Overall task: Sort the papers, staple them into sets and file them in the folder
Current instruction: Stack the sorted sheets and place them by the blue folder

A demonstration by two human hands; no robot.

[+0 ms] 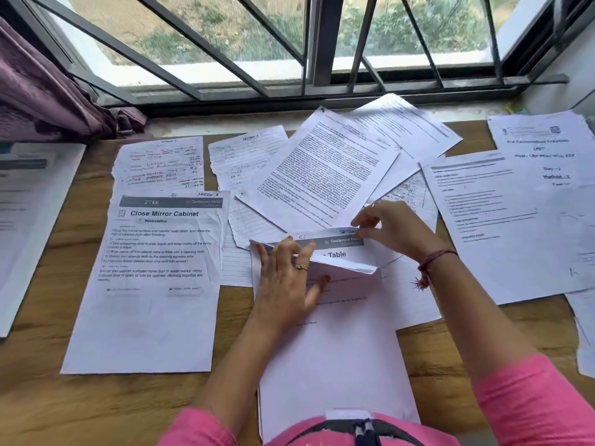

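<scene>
Pinching the folded sheet (335,252) with the right hand (391,228), left hand (286,281) fingers spread flat, covering its print.

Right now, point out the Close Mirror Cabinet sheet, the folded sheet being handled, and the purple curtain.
Close Mirror Cabinet sheet (151,284), head view, blank lower half.
Folded sheet (338,349), head view, white area below the fold.
Purple curtain (42,98), head view, bunched fabric at left.

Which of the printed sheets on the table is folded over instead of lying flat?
The sheet headed "Table" at front centre: its top is folded over, under both hands, while the "Close Mirror Cabinet" sheet lies flat.
</scene>
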